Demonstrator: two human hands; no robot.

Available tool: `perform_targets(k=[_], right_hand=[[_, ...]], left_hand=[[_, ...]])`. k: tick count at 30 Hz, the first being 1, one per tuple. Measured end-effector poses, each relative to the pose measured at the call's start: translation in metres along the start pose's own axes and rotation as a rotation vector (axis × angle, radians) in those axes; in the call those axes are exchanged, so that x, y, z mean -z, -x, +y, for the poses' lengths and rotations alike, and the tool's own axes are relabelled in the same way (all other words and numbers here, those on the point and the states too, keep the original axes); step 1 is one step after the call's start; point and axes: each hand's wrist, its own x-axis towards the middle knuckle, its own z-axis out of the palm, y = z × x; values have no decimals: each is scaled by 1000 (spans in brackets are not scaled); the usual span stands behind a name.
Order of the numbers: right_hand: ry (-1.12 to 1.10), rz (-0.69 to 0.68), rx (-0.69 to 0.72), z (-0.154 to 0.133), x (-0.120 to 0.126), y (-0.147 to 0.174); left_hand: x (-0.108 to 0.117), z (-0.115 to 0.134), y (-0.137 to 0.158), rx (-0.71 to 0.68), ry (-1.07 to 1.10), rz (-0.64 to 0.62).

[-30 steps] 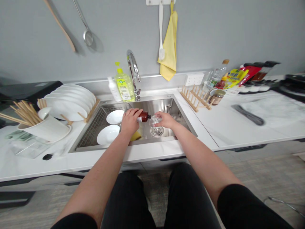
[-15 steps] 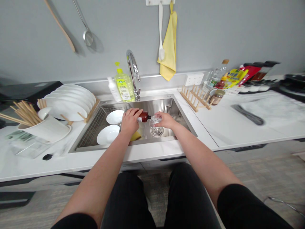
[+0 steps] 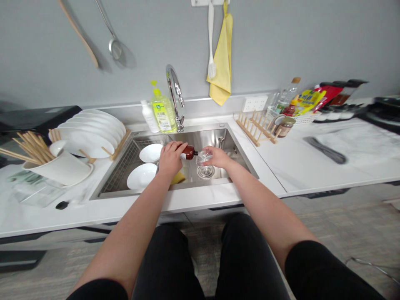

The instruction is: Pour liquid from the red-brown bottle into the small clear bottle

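Note:
My left hand (image 3: 171, 159) is closed round a brown bottle (image 3: 188, 153), tipped on its side above the sink (image 3: 215, 182). Its dark neck points right, toward a small clear cup (image 3: 203, 158) that my right hand (image 3: 218, 157) grips. Bottle mouth and cup are very close; I cannot tell whether they touch. Whether any liquid is in the cup is too small to make out. Below the cup lies the sink drain (image 3: 206, 171). Part of a yellow cloth or sponge (image 3: 178, 178) shows under my left wrist.
Two white bowls (image 3: 141, 177) sit in the sink's left side, near a chrome faucet (image 3: 175, 96) and a yellow-green soap bottle (image 3: 163, 112). Left are racked plates (image 3: 90, 135) and a chopstick holder (image 3: 62, 168). A wooden rack (image 3: 258, 127) and jar (image 3: 285, 126) stand right.

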Motion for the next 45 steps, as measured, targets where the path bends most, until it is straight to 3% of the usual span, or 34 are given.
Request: perform_targets(k=[19,31,38,45], right_hand=[[-5,3,-1,-1,0,1],[-161,23,-12,-3,0,0],[-386,13,-25,-16,4,0],[-594,26,-42,-37,13,9]], left_hand=[[-1,-1,1,-6,-13,14],[-5,-4,0,17,58,31],[-20,-17,-1,70,248,75],[-22,-19,1,273,547,135]])
